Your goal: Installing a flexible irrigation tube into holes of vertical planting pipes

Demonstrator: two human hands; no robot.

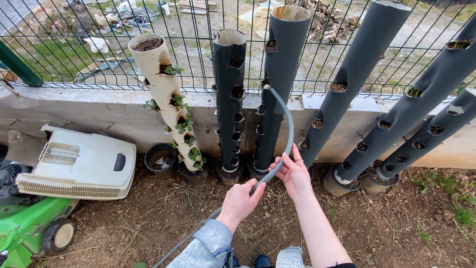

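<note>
My left hand [241,201] and my right hand [294,174] both grip a grey hose [289,130] that arcs upward. The hose tip reaches a soil pocket in the second dark grey planter pipe [283,74], near its upper part. The left hand holds the hose lower down, the right hand a little higher where the hose bends. A beige planter pipe [161,89] with small green plants leans at the left. Another dark pipe [229,99] stands between the beige pipe and the watered one.
Three more dark pipes [357,74] lean at the right against a low concrete wall [74,106] topped by a wire fence [64,44]. A white plastic cover [84,164] and a green mower [29,223] lie at left. An empty black pot [161,160] sits on bare soil.
</note>
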